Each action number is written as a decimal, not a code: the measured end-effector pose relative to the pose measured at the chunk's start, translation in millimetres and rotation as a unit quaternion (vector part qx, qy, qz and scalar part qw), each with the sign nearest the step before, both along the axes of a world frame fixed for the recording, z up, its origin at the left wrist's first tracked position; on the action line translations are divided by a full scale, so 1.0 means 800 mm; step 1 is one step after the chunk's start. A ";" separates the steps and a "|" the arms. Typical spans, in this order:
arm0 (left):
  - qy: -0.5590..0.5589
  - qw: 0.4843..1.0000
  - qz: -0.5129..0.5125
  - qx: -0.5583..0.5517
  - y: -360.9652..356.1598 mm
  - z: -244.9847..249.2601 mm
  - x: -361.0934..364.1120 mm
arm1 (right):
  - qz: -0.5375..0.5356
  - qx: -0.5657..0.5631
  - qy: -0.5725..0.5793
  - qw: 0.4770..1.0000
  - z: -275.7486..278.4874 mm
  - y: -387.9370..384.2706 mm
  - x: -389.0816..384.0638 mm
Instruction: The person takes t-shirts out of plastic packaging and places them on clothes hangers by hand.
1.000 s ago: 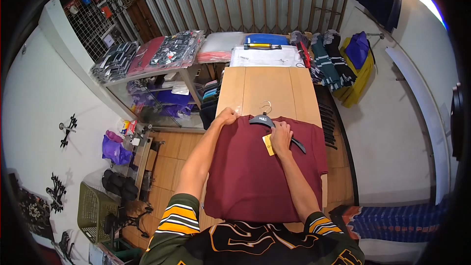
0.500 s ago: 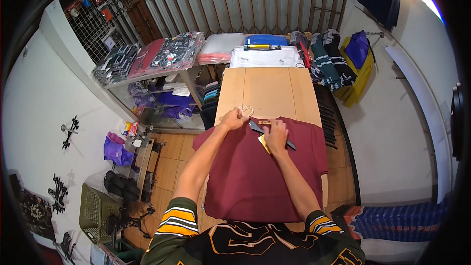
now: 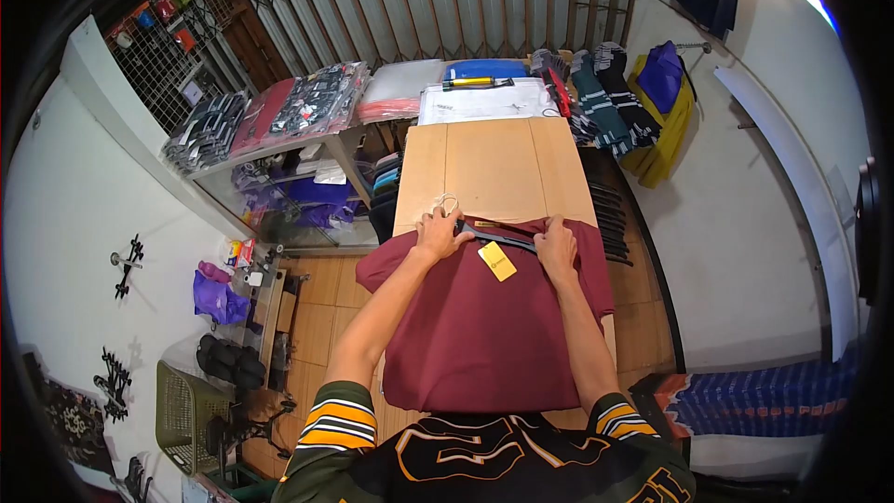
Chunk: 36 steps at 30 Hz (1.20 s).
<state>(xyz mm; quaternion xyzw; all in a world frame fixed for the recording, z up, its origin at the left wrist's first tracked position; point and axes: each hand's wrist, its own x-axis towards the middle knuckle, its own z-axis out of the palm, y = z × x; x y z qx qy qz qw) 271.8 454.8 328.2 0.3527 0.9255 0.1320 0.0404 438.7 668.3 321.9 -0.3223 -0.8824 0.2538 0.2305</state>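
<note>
A maroon shirt (image 3: 484, 335) lies on a cardboard-covered table (image 3: 494, 163), its collar toward the far end. A dark hanger (image 3: 503, 239) runs across the neck opening, partly inside the shirt. My left hand (image 3: 440, 231) is closed on the hanger near its hook, at the left of the collar. At the collar's right side my right hand (image 3: 556, 247) pinches the shirt's neck edge, beside the hanger's right arm. Between my hands a yellow tag (image 3: 497, 262) rests on the shirt front.
Beyond the table lie white packets (image 3: 484, 101) and a yellow-black tool (image 3: 477, 84). Bagged clothes (image 3: 319, 98) top a glass case at left. Dark hangers (image 3: 610, 219) line the table's right side. A green basket (image 3: 182, 419) stands lower left.
My right hand has moved right, from the hanger to the collar's right side. The hanger has shifted further into the neck opening, and the yellow tag now lies face up. The view has shifted slightly.
</note>
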 end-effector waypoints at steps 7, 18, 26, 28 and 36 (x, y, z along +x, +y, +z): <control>-0.029 1.000 0.000 0.010 0.005 0.001 -0.007 | 0.035 -0.004 0.019 0.999 0.001 0.003 0.045; 0.013 1.000 0.012 0.020 0.031 -0.002 0.003 | 0.075 -0.139 0.124 0.980 -0.003 -0.075 0.062; 0.044 0.996 -0.040 0.060 0.100 -0.009 0.002 | 0.101 0.030 0.120 0.987 -0.026 -0.087 0.073; 0.042 0.995 -0.056 0.068 0.113 -0.013 -0.006 | 0.100 0.029 0.121 0.987 -0.024 -0.088 0.073; 0.014 0.993 -0.017 0.113 0.102 -0.011 -0.006 | 0.091 0.020 0.123 0.988 -0.026 -0.087 0.071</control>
